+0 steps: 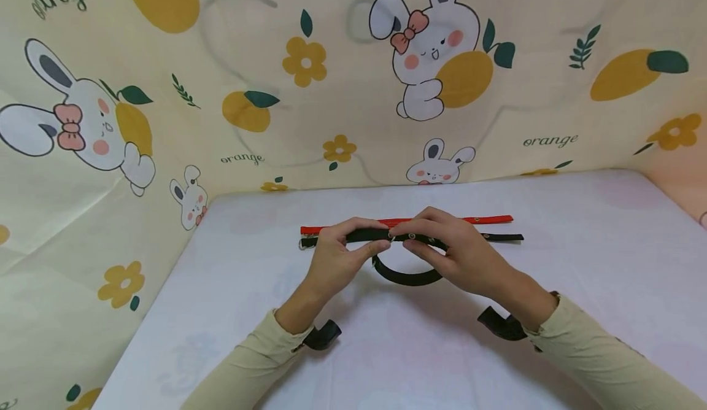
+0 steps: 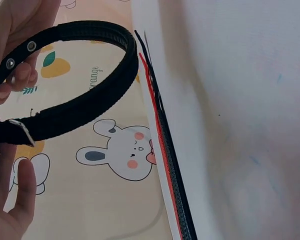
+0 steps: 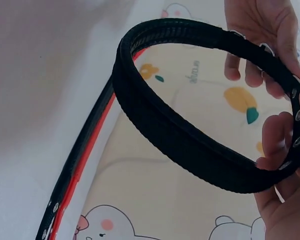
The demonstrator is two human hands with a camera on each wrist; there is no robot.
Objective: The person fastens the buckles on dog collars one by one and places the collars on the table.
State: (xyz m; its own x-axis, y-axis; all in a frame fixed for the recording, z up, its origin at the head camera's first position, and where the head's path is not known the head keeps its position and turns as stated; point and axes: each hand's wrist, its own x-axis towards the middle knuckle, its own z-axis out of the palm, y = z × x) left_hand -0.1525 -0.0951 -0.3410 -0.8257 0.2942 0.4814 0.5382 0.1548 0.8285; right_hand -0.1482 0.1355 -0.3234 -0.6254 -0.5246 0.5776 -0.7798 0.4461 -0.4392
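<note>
A black collar [image 1: 405, 277] with metal eyelets is bent into a loop and held just above the white table [image 1: 580, 263]. My left hand [image 1: 381, 237] pinches the buckle end [image 2: 22, 131]. My right hand [image 1: 411, 238] pinches the eyelet end, and the two ends meet between the hands. In the right wrist view the collar's loop [image 3: 180, 135] fills the frame, with the right hand's fingers [image 3: 282, 145] curled round the eyelet end. Behind the hands a red strap [image 1: 486, 219] and a second black strap [image 1: 499, 237] lie flat, side by side.
A cream fabric backdrop [image 1: 331, 91] printed with rabbits and oranges encloses the table at the back and on the left. The two flat straps [image 2: 172, 165] run along the table's far part. A black wrist mount [image 1: 323, 335] sits on each forearm.
</note>
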